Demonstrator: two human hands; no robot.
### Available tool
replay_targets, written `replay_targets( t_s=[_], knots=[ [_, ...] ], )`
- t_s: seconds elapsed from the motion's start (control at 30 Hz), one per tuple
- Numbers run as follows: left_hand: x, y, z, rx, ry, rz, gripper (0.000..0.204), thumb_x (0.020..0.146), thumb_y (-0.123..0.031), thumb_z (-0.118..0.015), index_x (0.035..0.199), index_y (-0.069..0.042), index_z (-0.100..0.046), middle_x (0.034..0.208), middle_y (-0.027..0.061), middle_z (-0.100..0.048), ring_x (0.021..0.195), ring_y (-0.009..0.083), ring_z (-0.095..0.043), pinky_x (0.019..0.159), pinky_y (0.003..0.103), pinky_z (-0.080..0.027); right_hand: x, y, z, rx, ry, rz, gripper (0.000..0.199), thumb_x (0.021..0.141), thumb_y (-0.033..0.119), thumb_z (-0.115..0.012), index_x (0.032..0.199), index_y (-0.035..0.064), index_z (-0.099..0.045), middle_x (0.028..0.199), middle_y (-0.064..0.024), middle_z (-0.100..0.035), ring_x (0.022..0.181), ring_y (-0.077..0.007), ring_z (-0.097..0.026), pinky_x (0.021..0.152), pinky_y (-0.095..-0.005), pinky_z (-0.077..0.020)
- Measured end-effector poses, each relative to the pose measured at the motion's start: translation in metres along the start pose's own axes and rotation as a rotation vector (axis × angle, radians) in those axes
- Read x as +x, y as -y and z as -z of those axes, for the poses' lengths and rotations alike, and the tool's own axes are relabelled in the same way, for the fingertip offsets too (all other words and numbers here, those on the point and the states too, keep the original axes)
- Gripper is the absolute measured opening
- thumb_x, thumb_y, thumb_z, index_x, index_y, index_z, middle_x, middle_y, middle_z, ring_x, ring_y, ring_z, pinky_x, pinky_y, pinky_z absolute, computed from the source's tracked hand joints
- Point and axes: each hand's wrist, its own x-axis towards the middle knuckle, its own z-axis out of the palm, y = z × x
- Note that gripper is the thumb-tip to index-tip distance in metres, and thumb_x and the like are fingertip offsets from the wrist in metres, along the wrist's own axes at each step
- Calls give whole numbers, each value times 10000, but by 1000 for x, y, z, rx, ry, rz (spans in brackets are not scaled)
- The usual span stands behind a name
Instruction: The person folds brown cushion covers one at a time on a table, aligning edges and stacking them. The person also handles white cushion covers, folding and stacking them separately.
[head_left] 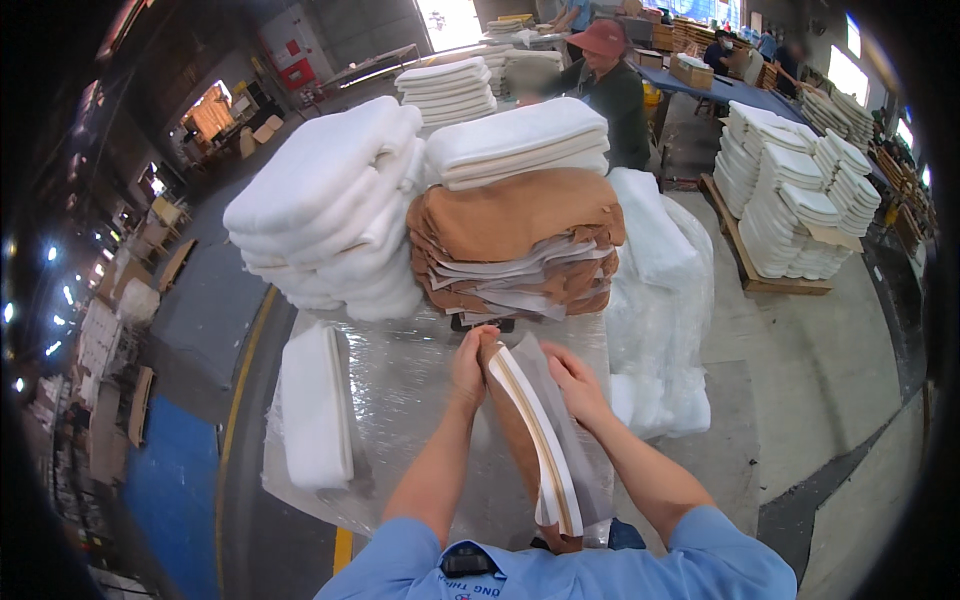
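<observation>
A brown fabric cover (515,415) with a thin grey inner side hangs upright between my hands above the table's near part. A white band with a tan zipper-like strip (535,420) runs down its length. My left hand (468,368) is closed on its upper left edge. On the other side, my right hand (574,380) grips the grey cloth (545,375); its fingers are partly hidden and slightly blurred. Just beyond stands a pile of similar brown covers (515,225) with grey layers showing. A dark flat object (483,323) peeks out below that pile.
Thick white padding (320,190) is stacked at the left, and folded white pads (520,140) lie behind the brown pile. One white pad (315,405) rests on the plastic-covered table (410,440). Wrapped white bundles (660,300) stand right. Beyond are a co-worker (625,100) and a loaded pallet (770,285).
</observation>
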Motion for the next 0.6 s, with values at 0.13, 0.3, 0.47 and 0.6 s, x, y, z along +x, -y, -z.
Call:
replay_targets(
  t_s=[0.13, 0.3, 0.47, 0.6],
  knots=[
    [-2, 6, -10, -3, 22, 14, 412, 1140, -330, -388, 1333, -40, -608, 1274, 82, -644, 1185, 182, -594, 1050, 328, -464, 55, 11, -25, -225, 90, 185, 430, 955, 106, -677, 1384, 110, -659, 1261, -75, -656, 1098, -202, -631, 966, -338, -517],
    [-18, 8, -10, -73, 15, 13, 559, 1153, -393, -350, 1606, -66, -360, 1593, 107, -427, 1456, 235, -422, 1227, 369, -320, 66, -3, -51, -426, 165, 286, 344, 882, 39, -691, 1211, 114, -762, 1283, -118, -668, 1132, -280, -670, 948, -360, -542],
    [-78, 11, -21, -43, -20, 59, 662, 1155, -384, -337, 1690, -74, -101, 1739, 108, -169, 1582, 246, -208, 1272, 382, -231, 71, -11, -56, -477, 87, 286, 277, 860, 30, -701, 1118, 92, -780, 1209, -123, -698, 1056, -290, -699, 903, -370, -560],
    [-162, -2, -36, 141, 92, 78, 757, 1121, -342, -440, 1689, -50, -35, 1749, 146, -106, 1608, 269, -119, 1284, 395, -179, 70, -3, -67, -490, 54, 307, 191, 887, 47, -705, 1064, 72, -770, 1141, -137, -698, 998, -319, -696, 871, -386, -561]
  ],
)
